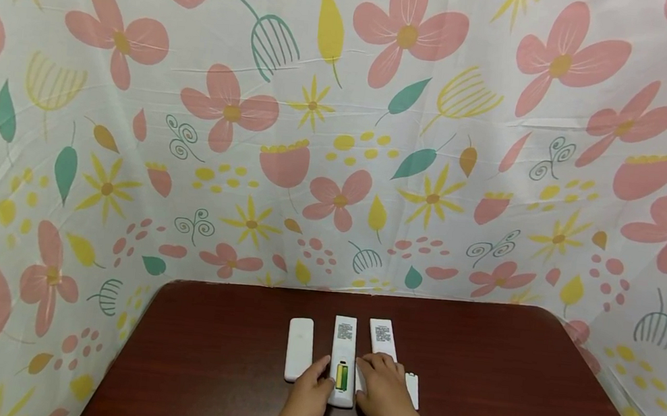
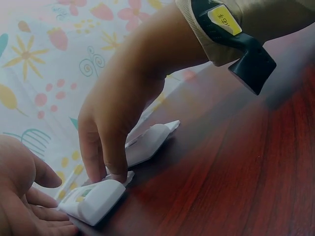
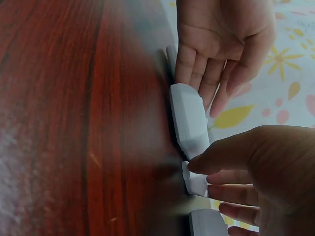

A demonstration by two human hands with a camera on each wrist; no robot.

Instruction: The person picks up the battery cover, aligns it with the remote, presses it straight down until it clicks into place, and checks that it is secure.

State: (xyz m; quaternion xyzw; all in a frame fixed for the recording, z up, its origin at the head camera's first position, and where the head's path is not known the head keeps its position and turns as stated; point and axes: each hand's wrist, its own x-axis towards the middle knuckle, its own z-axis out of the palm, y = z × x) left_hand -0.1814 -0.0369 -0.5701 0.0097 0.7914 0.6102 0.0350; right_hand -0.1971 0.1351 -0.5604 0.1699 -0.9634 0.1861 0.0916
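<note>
A white remote control (image 1: 345, 345) lies back up in the middle of the table, its battery compartment uncovered with green and yellow batteries (image 1: 342, 376) inside. Along its left side is my left hand (image 1: 308, 395); the fingers are extended and touch the remote's edge, as the left wrist view also shows. On the other side, my right hand (image 1: 384, 389) pinches a small white battery cover (image 3: 196, 183) between thumb and fingers, low beside the remote. A second white remote (image 1: 382, 335) lies partly hidden under or behind the right hand, with another white cover (image 1: 412, 389) by its near end.
Left of the middle remote lies a plain white rounded oblong (image 1: 300, 347). The dark red-brown table (image 1: 208, 351) has rounded far corners. Behind it hangs a flower-patterned cloth (image 1: 330, 235). A dark wrist mount (image 2: 253, 66) sits on the right sleeve.
</note>
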